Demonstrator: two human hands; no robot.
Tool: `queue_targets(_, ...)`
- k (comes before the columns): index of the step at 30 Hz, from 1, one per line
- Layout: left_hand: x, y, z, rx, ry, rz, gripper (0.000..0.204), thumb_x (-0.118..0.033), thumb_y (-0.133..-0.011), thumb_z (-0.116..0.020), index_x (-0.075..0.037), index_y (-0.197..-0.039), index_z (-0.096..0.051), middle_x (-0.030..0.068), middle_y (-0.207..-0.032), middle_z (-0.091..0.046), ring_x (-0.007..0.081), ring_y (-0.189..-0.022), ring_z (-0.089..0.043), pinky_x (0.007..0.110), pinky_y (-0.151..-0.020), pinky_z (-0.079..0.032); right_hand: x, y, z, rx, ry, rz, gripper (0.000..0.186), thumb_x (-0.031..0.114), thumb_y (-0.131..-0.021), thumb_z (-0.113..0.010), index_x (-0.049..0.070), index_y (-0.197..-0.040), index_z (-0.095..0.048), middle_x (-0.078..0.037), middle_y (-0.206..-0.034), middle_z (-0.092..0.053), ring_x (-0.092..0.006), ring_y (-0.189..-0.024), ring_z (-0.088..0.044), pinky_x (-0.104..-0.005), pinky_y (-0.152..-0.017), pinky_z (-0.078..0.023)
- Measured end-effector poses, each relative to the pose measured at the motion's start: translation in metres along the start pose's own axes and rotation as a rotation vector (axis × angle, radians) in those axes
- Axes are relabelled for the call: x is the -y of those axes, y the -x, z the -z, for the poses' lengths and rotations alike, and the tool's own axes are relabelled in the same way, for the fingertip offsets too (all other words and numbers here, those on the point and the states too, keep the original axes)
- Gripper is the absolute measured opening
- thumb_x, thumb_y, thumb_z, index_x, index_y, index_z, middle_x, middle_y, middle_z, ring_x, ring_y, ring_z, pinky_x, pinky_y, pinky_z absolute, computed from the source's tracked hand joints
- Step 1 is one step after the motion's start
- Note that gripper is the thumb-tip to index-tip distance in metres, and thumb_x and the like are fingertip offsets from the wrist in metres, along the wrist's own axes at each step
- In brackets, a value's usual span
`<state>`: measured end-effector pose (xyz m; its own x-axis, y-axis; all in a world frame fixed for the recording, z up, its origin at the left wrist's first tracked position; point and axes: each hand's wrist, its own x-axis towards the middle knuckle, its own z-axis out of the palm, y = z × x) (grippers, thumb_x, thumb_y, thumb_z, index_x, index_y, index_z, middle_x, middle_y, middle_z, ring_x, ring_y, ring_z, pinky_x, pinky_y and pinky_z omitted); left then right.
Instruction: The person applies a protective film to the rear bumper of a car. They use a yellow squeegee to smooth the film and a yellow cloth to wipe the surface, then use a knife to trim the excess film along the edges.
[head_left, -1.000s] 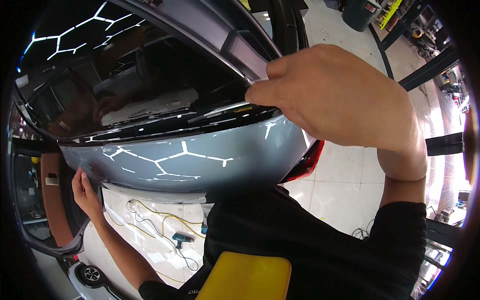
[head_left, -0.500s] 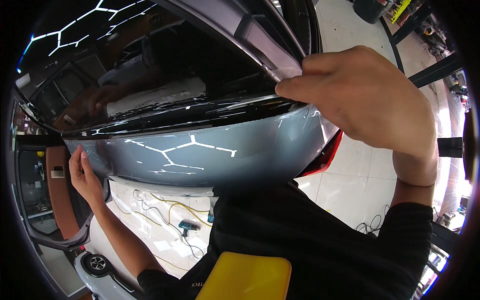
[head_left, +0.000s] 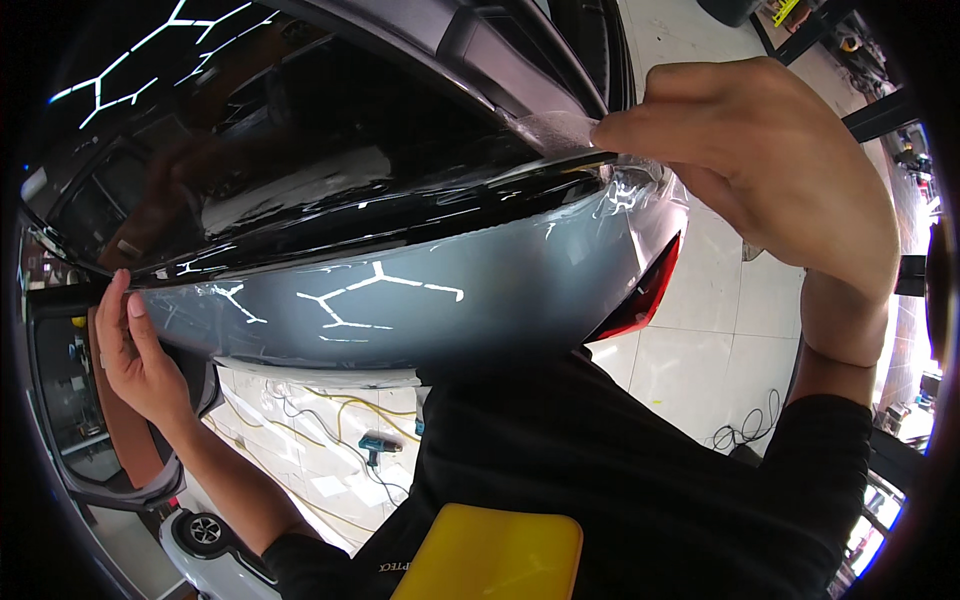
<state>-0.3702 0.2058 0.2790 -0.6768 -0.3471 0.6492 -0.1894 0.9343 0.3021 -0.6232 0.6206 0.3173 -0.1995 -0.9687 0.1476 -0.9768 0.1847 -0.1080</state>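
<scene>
My right hand (head_left: 790, 170) pinches a sheet of clear film (head_left: 555, 132) between thumb and fingers, above the right end of a car's blue-grey body panel (head_left: 470, 290). The film is wrinkled where it hangs over the panel's corner, just above a red tail light (head_left: 645, 300). At the panel's far left end my left hand (head_left: 145, 355) is open, its fingers stretched up against the edge. Between the hands, glossy dark glass (head_left: 290, 110) rises above the panel and mirrors the ceiling lights.
A yellow flat plate (head_left: 490, 555) lies against my black shirt. On the white tiled floor are a teal power tool (head_left: 378, 446) and yellow and black cables. An open car door (head_left: 125, 410) stands at left, with a light-coloured car (head_left: 205, 555) below it.
My right hand has moved up and right with the film, baring more wrinkled film at the corner. My left hand has shifted left and slightly up along the panel's edge.
</scene>
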Motion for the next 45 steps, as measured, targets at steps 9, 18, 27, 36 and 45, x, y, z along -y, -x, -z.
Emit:
queue_targets(9, -0.074, -0.032, 0.000, 0.061, 0.138, -0.251, 0.028, -0.003, -0.100, -0.056, 0.007, -0.126, -0.061, 0.0162, -0.124, -0.065, 0.0205, -0.113, -0.061, 0.030, -0.098, -0.047, -0.009, 0.014, 0.005, -0.032, 0.023, 0.025, 0.027, -0.004, -0.080, -0.067, -0.001, -0.106, -0.071, -0.014, -0.078, -0.061, -0.0229, -0.063, -0.063, -0.0339, -0.049, -0.041)
queue_targets(18, -0.177, -0.082, -0.025, 0.380, -0.088, -0.812, 0.028, -0.003, -0.095, -0.060, -0.002, -0.122, -0.067, 0.0150, -0.121, -0.066, 0.0245, -0.109, -0.064, 0.032, -0.091, -0.050, -0.012, 0.022, 0.003, 0.012, 0.045, -0.022, 0.027, -0.006, -0.078, -0.067, -0.001, -0.104, -0.071, -0.015, -0.082, -0.062, -0.0247, -0.066, -0.065, -0.0350, -0.050, -0.042)
queue_targets(27, -0.283, -0.148, -0.069, 1.118, -0.088, -0.990, 0.032, -0.014, -0.089, -0.062, 0.000, -0.118, -0.066, 0.0175, -0.101, -0.067, 0.0301, -0.095, -0.064, 0.040, -0.084, -0.050, -0.010, 0.035, 0.008, -0.103, -0.010, -0.043, 0.028, -0.009, -0.077, -0.066, -0.003, -0.104, -0.069, -0.016, -0.085, -0.062, -0.0270, -0.070, -0.065, -0.0365, -0.053, -0.043)
queue_targets(36, -0.289, -0.143, -0.089, 1.258, 0.118, -0.780, 0.024, -0.011, -0.090, -0.052, 0.002, -0.102, -0.068, 0.0164, -0.084, -0.069, 0.0326, -0.079, -0.068, 0.040, -0.068, -0.052, -0.026, 0.038, 0.009, -0.021, 0.089, -0.063, 0.024, -0.008, -0.078, -0.065, -0.003, -0.101, -0.070, -0.015, -0.088, -0.064, -0.0248, -0.074, -0.068, -0.0356, -0.054, -0.045)
queue_targets(45, -0.317, -0.148, -0.114, 1.539, -0.100, -0.433, 0.020, -0.008, -0.088, -0.050, 0.000, -0.097, -0.065, 0.0155, -0.075, -0.064, 0.0282, -0.069, -0.062, 0.038, -0.065, -0.048, -0.038, 0.037, 0.006, -0.069, 0.099, -0.037, 0.026, -0.007, -0.075, -0.067, -0.001, -0.100, -0.069, -0.013, -0.084, -0.061, -0.0252, -0.075, -0.064, -0.0389, -0.059, -0.045)
